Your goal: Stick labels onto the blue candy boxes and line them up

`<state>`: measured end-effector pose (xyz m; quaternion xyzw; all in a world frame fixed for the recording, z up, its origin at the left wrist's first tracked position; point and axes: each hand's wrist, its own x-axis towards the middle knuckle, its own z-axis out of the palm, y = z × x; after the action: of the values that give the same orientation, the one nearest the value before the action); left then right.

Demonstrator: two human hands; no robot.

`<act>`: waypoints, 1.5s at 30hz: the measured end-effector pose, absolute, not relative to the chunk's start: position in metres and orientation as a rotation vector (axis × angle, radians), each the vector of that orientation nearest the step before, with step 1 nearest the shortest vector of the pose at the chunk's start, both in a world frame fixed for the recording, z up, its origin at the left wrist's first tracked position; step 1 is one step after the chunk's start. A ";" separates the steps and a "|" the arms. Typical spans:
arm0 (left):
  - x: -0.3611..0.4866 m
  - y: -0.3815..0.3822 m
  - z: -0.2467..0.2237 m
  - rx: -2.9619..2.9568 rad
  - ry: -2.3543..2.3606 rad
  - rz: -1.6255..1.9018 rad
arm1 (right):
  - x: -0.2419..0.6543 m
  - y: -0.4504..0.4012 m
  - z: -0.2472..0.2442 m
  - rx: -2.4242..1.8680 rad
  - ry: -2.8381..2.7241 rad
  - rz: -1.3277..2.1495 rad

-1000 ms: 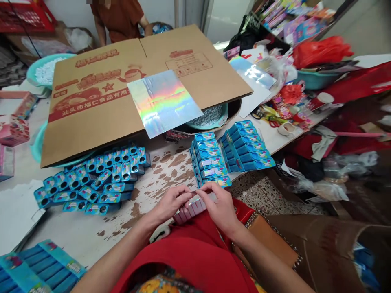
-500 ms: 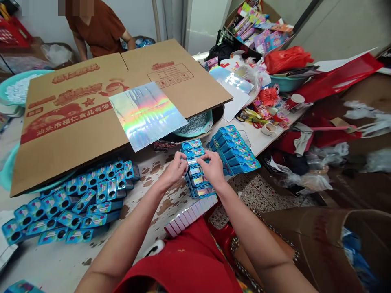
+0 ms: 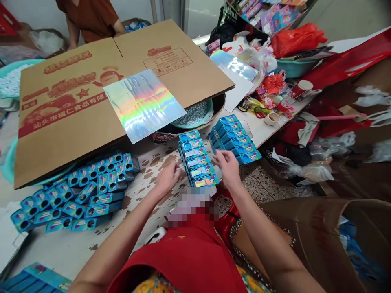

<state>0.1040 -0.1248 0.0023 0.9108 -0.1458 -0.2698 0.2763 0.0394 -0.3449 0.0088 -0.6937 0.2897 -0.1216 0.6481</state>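
Note:
A row of blue plastic boxes (image 3: 189,143) stands between my hands on the table. Shiny silver stickers (image 3: 200,162) lie across several of the nearer tops; the far ones are bare blue with a round mark. Left of the row, just apart from it, my left hand (image 3: 167,179) has loosely bent fingers with nothing visible in them. My right hand (image 3: 228,167) hovers at the row's right side, thumb and fingers slightly apart, holding nothing I can see. A second row of blue boxes (image 3: 241,142) stands beyond it. A pale strip (image 3: 189,207) by my lap is blurred.
A large cardboard sheet (image 3: 73,110) covers much of the table, with a holographic sheet (image 3: 145,106) on it. Under its edge sits a basin of pale pellets (image 3: 195,114). Many blue boxes with dark holes (image 3: 73,209) lie left. Behind the cardboard is a person in brown (image 3: 91,20).
Both hands have come away from the row and moved apart, left and right. A silver sticker now lies flat on the box top where my fingers were. The view has shifted slightly.

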 end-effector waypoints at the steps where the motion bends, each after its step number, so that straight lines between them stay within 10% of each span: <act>1: 0.096 -0.113 -0.004 2.397 -0.376 -0.803 | 0.015 -0.343 0.000 -1.581 0.714 -0.311; 9: 0.021 -0.093 -0.037 1.936 -0.545 -1.237 | -0.090 -0.330 -0.083 -1.807 0.689 0.111; 19: 0.007 -0.087 0.052 1.957 -0.810 -1.050 | -0.094 -0.363 0.006 -1.867 0.260 0.416; 25: 0.043 0.001 0.096 2.015 -0.047 -0.643 | -0.098 -0.394 -0.003 -1.537 0.311 0.589; 31: 0.003 0.031 0.071 1.752 0.424 -0.563 | -0.116 -0.347 -0.027 -0.946 0.348 0.507; 45: -0.163 0.001 -0.010 2.665 0.250 -0.775 | -0.301 -0.402 -0.121 -1.566 1.055 0.611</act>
<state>-0.1626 0.0013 -0.0104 0.9413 0.0883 -0.2739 0.1766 -0.3011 -0.4024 -0.1210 -0.6606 0.4452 0.2576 0.5469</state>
